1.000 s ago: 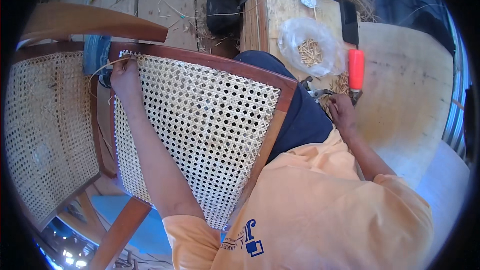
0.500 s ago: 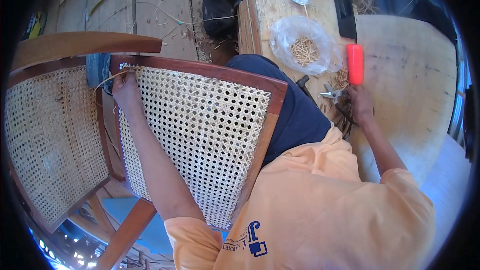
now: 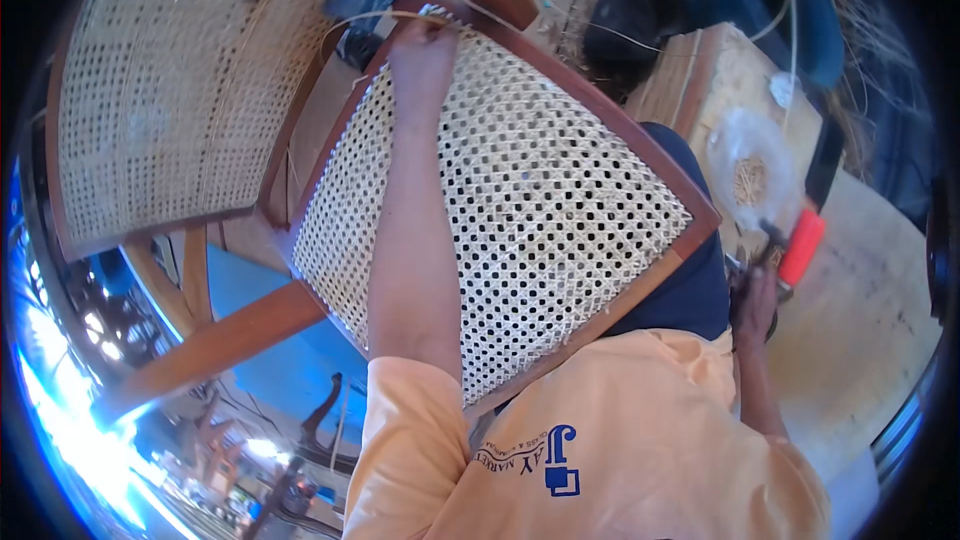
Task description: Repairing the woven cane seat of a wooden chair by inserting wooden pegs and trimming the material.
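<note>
A woven cane seat panel (image 3: 560, 210) in a dark wooden frame (image 3: 640, 145) lies tilted across my lap. My left hand (image 3: 425, 45) reaches over it to the far corner and pinches a thin cane strand (image 3: 365, 16) that loops out to the left. My right hand (image 3: 752, 305) rests low at the right, beside the frame's corner, its fingers curled by something dark just below an orange-handled tool (image 3: 803, 245). Whether the hand grips that tool is unclear.
A second cane-backed chair (image 3: 180, 90) stands at the left. A wooden block (image 3: 715, 80) at the right carries a clear plastic bag of small pale pieces (image 3: 750, 175). A dark object (image 3: 630, 15) and loose cane strands lie beyond it. A pale board (image 3: 860, 320) lies at the right.
The view has swung, so the seat panel now sits higher and more to the right. My left hand stays at the far corner; my right hand stays by the orange-handled tool.
</note>
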{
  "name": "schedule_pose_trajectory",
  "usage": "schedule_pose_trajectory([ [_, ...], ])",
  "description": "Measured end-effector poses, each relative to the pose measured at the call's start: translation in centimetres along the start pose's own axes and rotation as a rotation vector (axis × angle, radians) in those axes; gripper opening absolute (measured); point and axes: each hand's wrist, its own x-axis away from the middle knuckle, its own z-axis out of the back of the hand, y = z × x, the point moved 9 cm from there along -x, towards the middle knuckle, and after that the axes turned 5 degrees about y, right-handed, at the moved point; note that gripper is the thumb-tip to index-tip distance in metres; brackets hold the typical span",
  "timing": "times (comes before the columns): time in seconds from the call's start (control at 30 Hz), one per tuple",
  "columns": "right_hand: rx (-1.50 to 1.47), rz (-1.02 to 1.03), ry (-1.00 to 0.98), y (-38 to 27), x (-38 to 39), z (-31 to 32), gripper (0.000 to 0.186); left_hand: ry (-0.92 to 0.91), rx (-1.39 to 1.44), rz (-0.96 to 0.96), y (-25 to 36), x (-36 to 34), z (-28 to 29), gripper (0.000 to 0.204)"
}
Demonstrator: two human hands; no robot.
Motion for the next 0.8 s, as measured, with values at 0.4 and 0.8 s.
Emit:
schedule_pose_trajectory([
  [0.4, 0.215, 0.614, -0.627, -26.2, -8.0, -9.7, 0.025, 0.072, -0.028, -0.029, -0.6, -0.3, 0.3, 0.018],
  [0.8, 0.379, 0.831, -0.605, -30.9, -9.0, -18.1, 0.027, 0.058, -0.143, 0.011, 0.9, -1.9, 1.1, 0.020],
])
